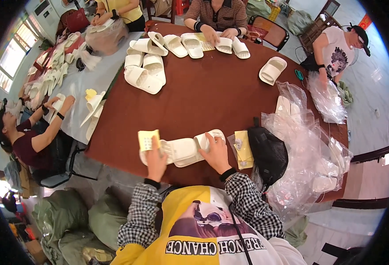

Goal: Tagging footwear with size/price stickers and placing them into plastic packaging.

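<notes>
Two white slippers lie end to end on the brown table in front of me. My left hand (156,164) pinches a yellow sticker sheet (147,139) held upright over the left slipper (182,148), hiding part of it. Gripped by my right hand (217,154) is the right slipper (202,140), near its strap, with the thumb on the sole side and the fingers over the edge. Beside that hand, more yellow sheets (244,152) lie on the table.
A black pouch (267,154) stands right of the sheets, against clear plastic bags (298,154) with white slippers. More white slippers (143,79) line the far edge. Teal scissors (299,75) lie at the far right. Several co-workers sit around; green sacks (64,212) stand at lower left.
</notes>
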The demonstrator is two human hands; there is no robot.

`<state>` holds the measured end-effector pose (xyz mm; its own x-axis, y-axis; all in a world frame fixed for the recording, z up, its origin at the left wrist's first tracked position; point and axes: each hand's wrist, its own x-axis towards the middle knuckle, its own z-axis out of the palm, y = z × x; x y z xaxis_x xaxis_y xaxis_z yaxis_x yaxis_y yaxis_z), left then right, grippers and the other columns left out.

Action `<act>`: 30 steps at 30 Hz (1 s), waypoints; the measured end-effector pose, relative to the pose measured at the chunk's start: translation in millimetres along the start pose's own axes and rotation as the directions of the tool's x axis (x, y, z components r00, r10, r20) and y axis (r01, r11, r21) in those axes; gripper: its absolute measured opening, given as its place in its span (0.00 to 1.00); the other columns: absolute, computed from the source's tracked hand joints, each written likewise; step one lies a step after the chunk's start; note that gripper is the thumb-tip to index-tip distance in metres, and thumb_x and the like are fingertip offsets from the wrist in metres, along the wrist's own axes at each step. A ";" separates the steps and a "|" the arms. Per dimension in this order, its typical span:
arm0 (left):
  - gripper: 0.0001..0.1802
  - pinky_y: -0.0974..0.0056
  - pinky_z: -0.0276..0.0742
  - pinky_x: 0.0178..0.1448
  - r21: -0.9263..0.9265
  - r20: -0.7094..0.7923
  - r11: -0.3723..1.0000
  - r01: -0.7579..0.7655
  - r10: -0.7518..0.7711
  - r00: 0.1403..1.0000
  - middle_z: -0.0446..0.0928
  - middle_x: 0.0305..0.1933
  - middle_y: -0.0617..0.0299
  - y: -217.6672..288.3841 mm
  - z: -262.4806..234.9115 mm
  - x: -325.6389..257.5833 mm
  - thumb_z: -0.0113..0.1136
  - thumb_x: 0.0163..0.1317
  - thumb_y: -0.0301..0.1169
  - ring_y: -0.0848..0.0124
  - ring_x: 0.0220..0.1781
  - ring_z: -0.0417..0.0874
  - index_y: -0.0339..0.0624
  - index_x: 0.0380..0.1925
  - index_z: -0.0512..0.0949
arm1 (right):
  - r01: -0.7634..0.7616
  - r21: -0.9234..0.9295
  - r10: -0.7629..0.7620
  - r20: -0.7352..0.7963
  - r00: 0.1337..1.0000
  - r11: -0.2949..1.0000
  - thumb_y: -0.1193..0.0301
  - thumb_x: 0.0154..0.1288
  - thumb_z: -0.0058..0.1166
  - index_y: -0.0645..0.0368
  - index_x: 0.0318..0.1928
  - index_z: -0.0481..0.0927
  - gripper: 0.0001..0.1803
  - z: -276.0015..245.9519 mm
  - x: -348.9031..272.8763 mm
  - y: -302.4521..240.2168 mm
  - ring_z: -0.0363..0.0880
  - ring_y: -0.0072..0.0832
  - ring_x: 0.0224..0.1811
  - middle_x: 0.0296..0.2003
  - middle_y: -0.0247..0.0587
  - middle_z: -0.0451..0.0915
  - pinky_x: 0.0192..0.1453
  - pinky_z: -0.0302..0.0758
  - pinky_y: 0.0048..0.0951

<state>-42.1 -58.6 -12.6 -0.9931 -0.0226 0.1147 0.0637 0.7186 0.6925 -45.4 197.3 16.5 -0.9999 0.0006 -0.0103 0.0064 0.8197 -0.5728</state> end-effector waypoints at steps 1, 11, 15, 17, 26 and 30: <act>0.50 0.48 0.60 0.70 -0.045 -0.024 0.999 -0.028 0.027 0.999 0.65 0.68 0.39 -10.9 -12.0 0.1 0.60 0.51 0.21 0.43 0.65 0.69 0.38 0.75 0.49 | -0.004 -0.004 0.004 0.000 1.000 1.000 0.62 0.53 0.65 0.54 0.65 0.70 0.38 -3.6 0.2 7.2 0.68 0.51 0.60 0.56 0.57 0.70 0.59 0.68 0.47; 0.45 0.46 0.52 0.74 0.183 0.120 0.965 -0.188 0.168 0.978 0.68 0.65 0.39 -49.5 -51.7 18.0 0.47 0.44 0.13 0.39 0.70 0.59 0.41 0.71 0.61 | 0.386 0.052 -0.387 0.018 0.922 0.921 0.84 0.56 0.51 0.59 0.60 0.71 0.29 -41.5 3.8 41.2 0.63 0.52 0.68 0.64 0.54 0.66 0.71 0.64 0.46; 0.45 0.44 0.52 0.74 0.053 0.205 0.947 -0.316 0.299 0.932 0.67 0.66 0.40 -14.9 -15.4 21.4 0.48 0.44 0.14 0.40 0.70 0.60 0.44 0.70 0.62 | 0.203 0.173 -0.185 -0.117 0.976 0.964 0.80 0.60 0.54 0.59 0.60 0.71 0.26 -30.4 -7.7 47.8 0.68 0.50 0.63 0.62 0.52 0.68 0.67 0.67 0.41; 0.45 0.44 0.51 0.74 0.024 0.245 0.922 -0.386 0.369 0.897 0.68 0.66 0.41 6.3 -1.5 25.0 0.48 0.45 0.14 0.41 0.70 0.61 0.44 0.70 0.62 | 0.146 0.208 -0.117 -0.145 0.982 0.967 0.80 0.61 0.54 0.59 0.61 0.71 0.26 -22.1 -16.6 63.7 0.69 0.50 0.62 0.61 0.51 0.68 0.66 0.68 0.41; 0.40 0.48 0.54 0.75 -0.073 0.440 0.819 -0.569 0.538 0.719 0.70 0.64 0.41 65.2 53.1 53.9 0.50 0.56 0.18 0.44 0.69 0.64 0.46 0.72 0.59 | -0.029 0.193 0.057 -0.141 0.988 0.981 0.79 0.55 0.58 0.61 0.69 0.62 0.38 -5.3 -49.2 64.3 0.70 0.48 0.58 0.57 0.54 0.69 0.65 0.68 0.40; 0.41 0.49 0.56 0.75 -0.047 0.540 0.778 -0.627 0.548 0.639 0.67 0.68 0.42 73.6 64.0 64.4 0.50 0.56 0.17 0.45 0.70 0.64 0.50 0.73 0.58 | -0.065 0.161 0.089 -0.147 0.985 0.985 0.78 0.54 0.60 0.63 0.69 0.60 0.40 -6.3 -54.2 54.2 0.70 0.47 0.58 0.56 0.53 0.69 0.64 0.68 0.40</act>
<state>-107.7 37.4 0.2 -0.6526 0.7546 0.0677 0.6767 0.5404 0.5001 9.1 245.3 -8.8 -0.9857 0.1575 0.0597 0.0721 0.7150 -0.6954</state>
